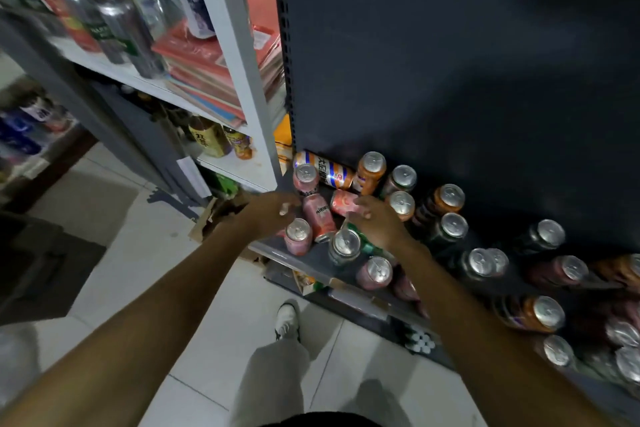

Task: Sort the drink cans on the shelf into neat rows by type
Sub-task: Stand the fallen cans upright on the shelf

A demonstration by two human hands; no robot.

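Both hands are in at the left end of the dark shelf (311, 262), where the pinks are bunched. Right hand (375, 220) is draped over a pink can lying on its side (343, 202), fingers curled onto it; looks like a grip, though whether it's lifted I can't tell. That can's long axis runs roughly along the shelf, pointing left toward the other hand. Left hand (277, 213) hovers loose-fingered, holding nothing, just beside a second toppled pink can (318, 217), which lies angled front-to-back and is nearer the left hand. Count at this end: two pinks down, three upright pinks ( (306, 179), (298, 235), (375, 272)), one striped orange-white can on its side (323, 170) at the back, one green-dark can (344, 246) under the right wrist. Further right: a mix of orange and dark cans, too blurred to count. Likely next: stand the fallen pinks beside the upright ones.
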